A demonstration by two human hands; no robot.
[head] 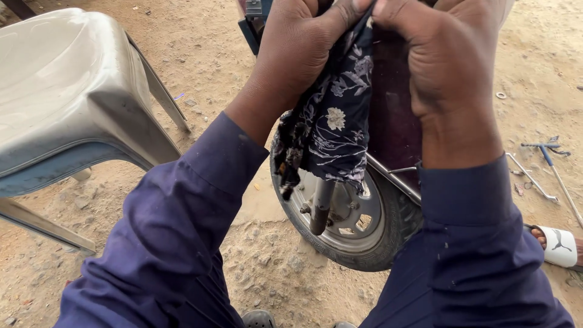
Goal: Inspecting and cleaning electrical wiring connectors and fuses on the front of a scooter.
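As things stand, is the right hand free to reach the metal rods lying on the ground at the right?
Probably not right away: the right hand is shut on the floral cloth, shared with the left hand. The metal rods lie unobstructed on the dirt.

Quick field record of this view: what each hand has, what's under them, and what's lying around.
left hand: grips the dark floral cloth at its top edge
right hand: pinches the same cloth beside the left hand
cloth: hangs down between the hands, frayed and soiled at the lower edge
below the hands: front wheel of a two-wheeler with maroon mudguard
left side: grey plastic chair
right side: long metal tools on the sandy ground
far right edge: sandalled foot
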